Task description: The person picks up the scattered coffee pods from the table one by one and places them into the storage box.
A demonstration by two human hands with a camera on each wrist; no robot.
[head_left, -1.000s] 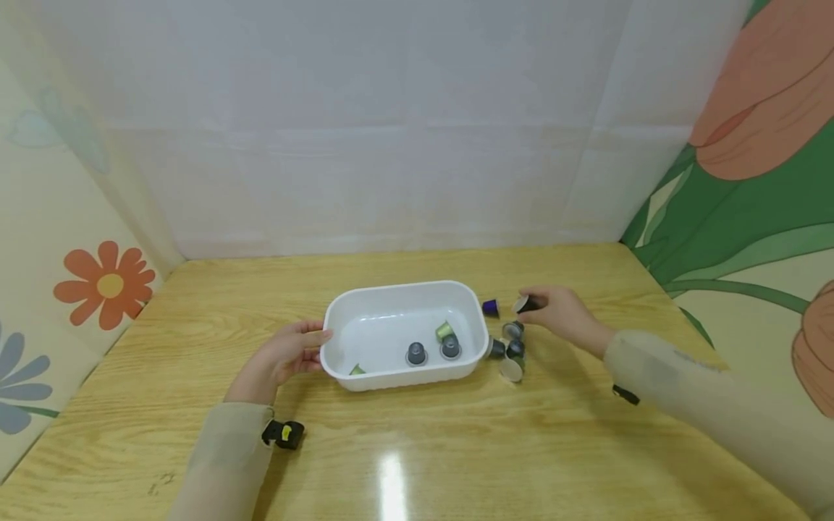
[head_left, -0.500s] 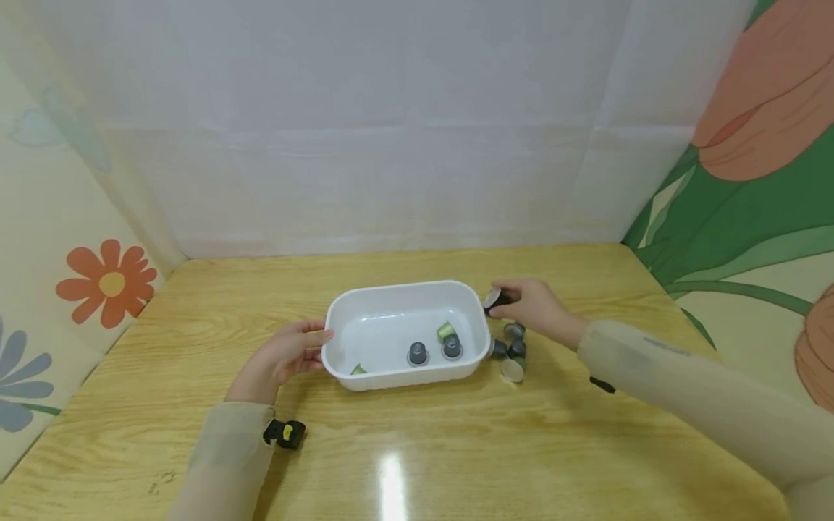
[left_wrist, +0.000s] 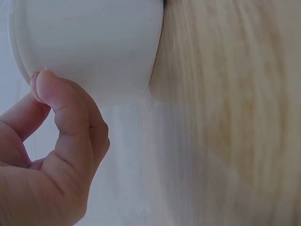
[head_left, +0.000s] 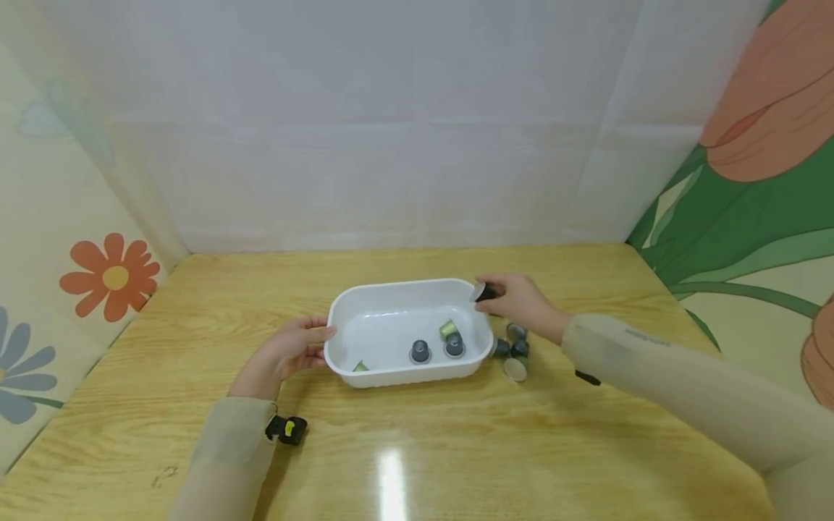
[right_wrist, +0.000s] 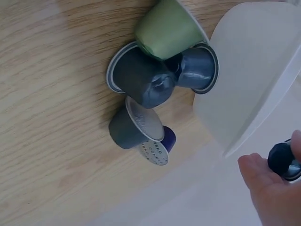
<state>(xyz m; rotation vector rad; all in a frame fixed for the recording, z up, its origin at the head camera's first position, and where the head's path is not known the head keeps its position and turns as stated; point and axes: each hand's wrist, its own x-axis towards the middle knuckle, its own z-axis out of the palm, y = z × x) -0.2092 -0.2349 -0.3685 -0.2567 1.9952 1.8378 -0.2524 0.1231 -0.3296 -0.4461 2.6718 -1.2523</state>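
Observation:
My left hand (head_left: 293, 349) pinches the left rim of a white oblong tray (head_left: 407, 379); in the left wrist view thumb and fingers meet at the tray's edge (left_wrist: 94, 42). Over the tray's far right corner, my right hand (head_left: 521, 302) pinches a dark coffee capsule (head_left: 485, 292), its pale lid facing left. Inside the tray, two dark grey capsules (head_left: 420, 352) stand lid down. A green capsule (head_left: 448, 330) lies beside one of them, and another green capsule (head_left: 360, 367) is partly hidden by the near wall.
Right of the tray, several capsules lie clustered on the wooden table (head_left: 417, 449): a green one (right_wrist: 169, 30), dark ones (right_wrist: 141, 77) and a small purple one (right_wrist: 169, 139). A white cloth (head_left: 391, 145) hangs behind; floral panels stand at both sides.
My right hand has carried the dark capsule leftward, from beyond the cluster to above the tray's right rim. The left hand keeps its hold on the tray, which has barely moved.

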